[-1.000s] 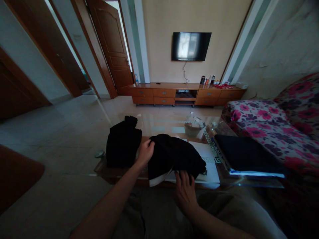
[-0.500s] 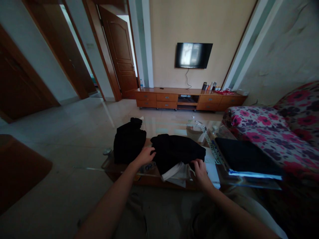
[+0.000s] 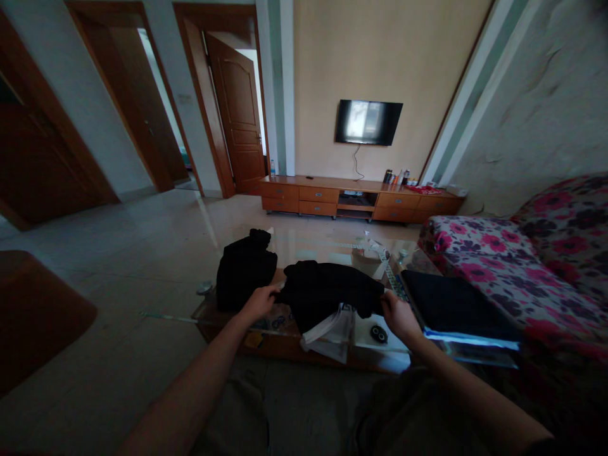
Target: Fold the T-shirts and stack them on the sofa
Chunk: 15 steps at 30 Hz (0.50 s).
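Observation:
A black garment with a white band along its lower edge lies over the glass coffee table, its lower part hanging toward the near edge. My left hand pinches the garment's left end. At its right end, my right hand has its fingers closed on the cloth. Another black garment rests in a heap just beyond my left hand. Below the cloth, near my right hand, a small black object with two round marks sits on a white surface.
Folded dark cloth with a light blue edge lies at the table's right. A bin shows beyond the garment. The floral sofa stands right, a brown piece of furniture left, and a low cabinet at the wall.
My hands have moved apart, left hand leftward and right hand to the garment's right end. The cloth's right side is drawn out, and the small black object has come into view.

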Available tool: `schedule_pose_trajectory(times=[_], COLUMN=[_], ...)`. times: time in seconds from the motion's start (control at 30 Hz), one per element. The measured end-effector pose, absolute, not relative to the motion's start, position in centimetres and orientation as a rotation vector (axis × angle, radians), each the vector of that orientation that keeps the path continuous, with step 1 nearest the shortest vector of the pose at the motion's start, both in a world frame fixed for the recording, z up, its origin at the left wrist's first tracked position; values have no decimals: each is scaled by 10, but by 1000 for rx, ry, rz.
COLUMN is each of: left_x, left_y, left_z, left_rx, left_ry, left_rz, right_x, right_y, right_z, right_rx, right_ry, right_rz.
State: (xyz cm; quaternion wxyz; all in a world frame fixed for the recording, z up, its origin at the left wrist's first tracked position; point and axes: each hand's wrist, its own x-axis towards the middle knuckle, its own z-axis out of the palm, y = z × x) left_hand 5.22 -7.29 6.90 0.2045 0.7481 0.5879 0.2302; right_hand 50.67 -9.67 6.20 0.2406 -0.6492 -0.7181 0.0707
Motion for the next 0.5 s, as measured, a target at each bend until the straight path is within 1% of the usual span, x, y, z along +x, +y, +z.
schedule_pose_trajectory(times=[0.1, 0.23, 0.37, 0.5], left_x=[48, 45, 41, 27], left_y=[-76, -68, -61, -62], left_z=[90, 125, 168, 217], left_rx=[1958, 1616, 1302, 1361], left_ry=[1726, 1733, 1441, 1214], left_rz=[862, 1190, 1454, 1562], right_x=[525, 521, 508, 524], right_y=[-87, -83, -94, -113], right_z=[104, 167, 225, 266], right_rx=[-1622, -1326, -1216, -1166], right_ry=[-1776, -1474, -1256, -1361], right_rz=[390, 920, 1289, 1581])
